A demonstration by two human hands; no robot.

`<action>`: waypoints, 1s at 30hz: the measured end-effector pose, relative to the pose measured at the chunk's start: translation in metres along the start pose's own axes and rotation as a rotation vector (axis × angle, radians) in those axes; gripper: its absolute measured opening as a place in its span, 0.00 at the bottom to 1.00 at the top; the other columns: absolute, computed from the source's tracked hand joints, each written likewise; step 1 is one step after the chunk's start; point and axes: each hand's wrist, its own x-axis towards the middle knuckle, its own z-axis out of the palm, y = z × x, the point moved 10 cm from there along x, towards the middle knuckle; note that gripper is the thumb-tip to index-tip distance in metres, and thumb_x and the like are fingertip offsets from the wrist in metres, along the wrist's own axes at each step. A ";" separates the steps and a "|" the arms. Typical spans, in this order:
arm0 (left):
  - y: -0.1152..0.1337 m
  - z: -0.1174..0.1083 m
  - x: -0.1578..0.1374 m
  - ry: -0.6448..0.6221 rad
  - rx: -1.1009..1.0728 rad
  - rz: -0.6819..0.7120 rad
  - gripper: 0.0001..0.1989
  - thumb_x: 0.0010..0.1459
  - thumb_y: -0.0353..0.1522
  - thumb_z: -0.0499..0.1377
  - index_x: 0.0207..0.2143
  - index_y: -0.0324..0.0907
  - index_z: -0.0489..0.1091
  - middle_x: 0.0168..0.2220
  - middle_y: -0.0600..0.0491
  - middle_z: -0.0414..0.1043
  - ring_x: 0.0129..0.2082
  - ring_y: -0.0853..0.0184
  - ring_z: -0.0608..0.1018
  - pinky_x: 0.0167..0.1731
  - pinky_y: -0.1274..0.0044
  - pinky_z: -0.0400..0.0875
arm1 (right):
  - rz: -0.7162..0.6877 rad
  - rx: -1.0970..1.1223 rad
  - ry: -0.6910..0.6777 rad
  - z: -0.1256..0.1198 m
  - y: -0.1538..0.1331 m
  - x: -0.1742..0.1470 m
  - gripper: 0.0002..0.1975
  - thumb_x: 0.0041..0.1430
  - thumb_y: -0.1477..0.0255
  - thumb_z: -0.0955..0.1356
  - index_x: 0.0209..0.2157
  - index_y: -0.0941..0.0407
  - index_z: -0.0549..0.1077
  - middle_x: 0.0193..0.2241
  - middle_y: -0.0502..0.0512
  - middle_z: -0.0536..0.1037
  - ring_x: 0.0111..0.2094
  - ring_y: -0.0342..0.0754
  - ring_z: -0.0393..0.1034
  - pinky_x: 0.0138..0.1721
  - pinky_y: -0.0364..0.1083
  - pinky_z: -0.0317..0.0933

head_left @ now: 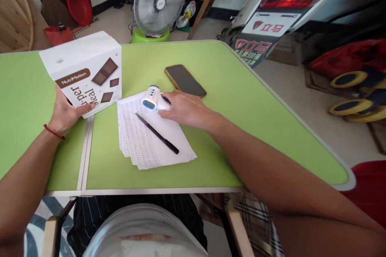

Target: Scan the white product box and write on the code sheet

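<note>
My left hand (68, 110) grips a white NutriMotion box (87, 72) from below, thumb across its printed front. The box is tilted, with brown chocolate pieces pictured on it. In my right hand (187, 108) is a white and blue infrared thermometer (152, 98), its small screen facing me. It is over the top of a stack of handwritten paper sheets (135, 140). A black pen (158, 133) lies diagonally on the sheets. Just beyond my right hand, a dark phone (185, 80) with a tan edge lies on the table.
The green folding table (241, 128) has a pale rim and a metal seam at left. Behind it stand a fan (159, 2) on a green stool and a scooter (271, 16) at right. A red basin (79, 6) leans at the back left.
</note>
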 end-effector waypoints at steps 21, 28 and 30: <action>-0.001 0.015 -0.020 0.182 -0.357 -0.250 0.31 0.42 0.42 0.73 0.46 0.40 0.68 0.46 0.46 0.75 0.45 0.52 0.77 0.42 0.64 0.74 | 0.074 1.308 -0.335 0.022 -0.104 -0.058 0.09 0.48 0.66 0.70 0.29 0.56 0.69 0.24 0.47 0.67 0.25 0.41 0.60 0.29 0.45 0.56; -0.002 0.016 -0.017 0.149 -0.363 -0.239 0.31 0.43 0.41 0.72 0.47 0.41 0.68 0.47 0.46 0.75 0.46 0.50 0.77 0.43 0.62 0.73 | 0.112 1.357 -0.415 0.033 -0.111 -0.063 0.10 0.48 0.66 0.70 0.31 0.56 0.67 0.24 0.45 0.66 0.25 0.41 0.59 0.30 0.46 0.55; 0.001 0.018 -0.015 0.134 -0.374 -0.225 0.29 0.43 0.41 0.72 0.46 0.41 0.68 0.47 0.46 0.75 0.44 0.51 0.77 0.42 0.62 0.74 | 0.114 1.351 -0.436 0.035 -0.114 -0.065 0.11 0.50 0.66 0.69 0.33 0.56 0.67 0.22 0.45 0.66 0.25 0.42 0.59 0.30 0.46 0.55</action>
